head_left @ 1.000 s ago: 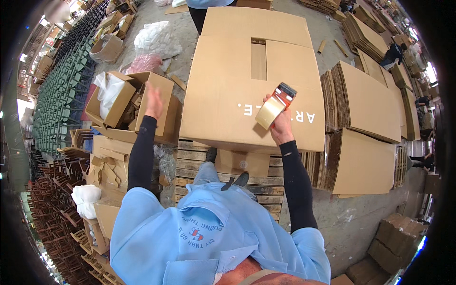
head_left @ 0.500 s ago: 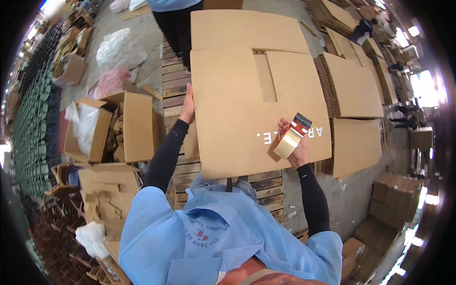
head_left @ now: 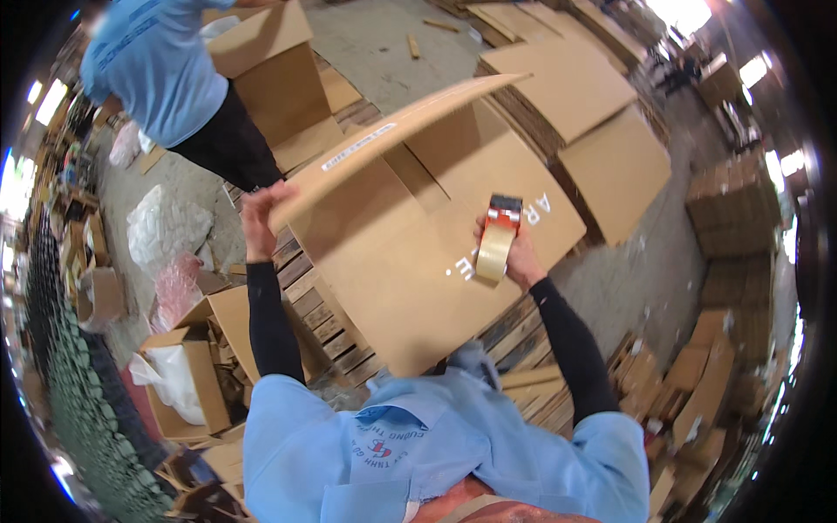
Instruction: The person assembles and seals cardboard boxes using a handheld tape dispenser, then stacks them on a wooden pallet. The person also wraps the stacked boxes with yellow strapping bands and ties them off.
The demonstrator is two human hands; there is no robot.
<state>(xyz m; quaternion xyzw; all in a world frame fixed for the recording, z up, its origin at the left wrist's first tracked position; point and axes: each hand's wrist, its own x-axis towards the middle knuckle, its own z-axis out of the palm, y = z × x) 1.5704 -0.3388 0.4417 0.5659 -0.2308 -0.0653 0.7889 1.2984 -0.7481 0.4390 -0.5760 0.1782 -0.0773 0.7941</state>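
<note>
A large brown cardboard box (head_left: 375, 279) with white lettering lies in front of me. One wide flap (head_left: 384, 135) stands raised and tilted along its far side, a white label on its outer face. My left hand (head_left: 260, 222), slightly blurred, is closed on the near left end of that flap. In my right hand (head_left: 520, 259) is a tape dispenser (head_left: 504, 213), black and red with a roll of yellowish clear tape (head_left: 495, 251); it hovers over the lettered panel. Inner flaps show beneath the raised one, with a dark gap between them.
A wooden pallet (head_left: 340, 336) lies under the box. Flat cardboard stacks (head_left: 567, 78) rise beyond it to the right. At the far left a co-worker in a blue shirt (head_left: 161, 65) stands beside an open box (head_left: 283, 91). A box with white wrapping (head_left: 187, 392) stands left.
The wide flap has been lifted from lying flat, with my left hand now on its end. My view has turned, bringing the co-worker further in. The tape dispenser stays in my right hand.
</note>
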